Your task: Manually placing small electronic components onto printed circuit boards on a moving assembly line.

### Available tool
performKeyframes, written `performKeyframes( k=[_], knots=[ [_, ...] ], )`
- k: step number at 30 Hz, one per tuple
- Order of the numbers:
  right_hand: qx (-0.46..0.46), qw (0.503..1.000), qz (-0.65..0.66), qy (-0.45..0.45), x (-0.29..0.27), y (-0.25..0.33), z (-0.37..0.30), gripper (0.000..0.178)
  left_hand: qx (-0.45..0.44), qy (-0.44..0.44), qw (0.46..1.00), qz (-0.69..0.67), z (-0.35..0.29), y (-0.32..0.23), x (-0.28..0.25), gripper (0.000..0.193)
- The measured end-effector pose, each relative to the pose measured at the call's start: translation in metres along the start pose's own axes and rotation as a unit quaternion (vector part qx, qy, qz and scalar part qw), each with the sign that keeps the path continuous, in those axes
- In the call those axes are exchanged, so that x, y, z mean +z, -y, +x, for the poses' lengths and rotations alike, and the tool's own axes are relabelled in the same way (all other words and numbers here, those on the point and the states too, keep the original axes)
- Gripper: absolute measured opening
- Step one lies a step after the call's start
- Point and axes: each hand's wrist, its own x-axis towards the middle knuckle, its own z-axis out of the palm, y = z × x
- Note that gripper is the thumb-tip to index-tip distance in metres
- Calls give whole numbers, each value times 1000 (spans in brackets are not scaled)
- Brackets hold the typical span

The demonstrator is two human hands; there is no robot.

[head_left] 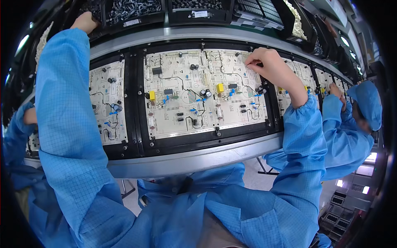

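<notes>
My left hand (84, 23) reaches to the far left, at the edge of a black bin (92, 8) of small dark parts; its fingertips are hidden. Over the upper right corner of a pale circuit board (237, 111), my right hand (268, 65) is closed in a pinch. Whatever its fingertips hold, if anything, is too small to make out. A second, matching circuit board (165, 124) sits directly to the left in the same black frame (182, 142). Both boards carry a yellow block-shaped part, dark cylindrical capacitors and small blue parts.
Bins of metallic capacitors (132, 10) and dark parts (197, 5) line the far side. More framed boards (108, 95) continue to either side along a metal rail (198, 159). A co-worker in a blue cap (368, 101) works at the right; another person's sleeve (16, 128) shows at the left.
</notes>
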Motion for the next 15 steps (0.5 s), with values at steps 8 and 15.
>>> performKeyframes(
  k=[8,15],
  knots=[
    [-10,1000,-1,3,1,0,5,12,9,1,989,-150,7,22,-6,31],
    [-49,999,-20,-7,2,-1,3,11,20,32,993,-108,-64,-38,-75,24]
  ],
)
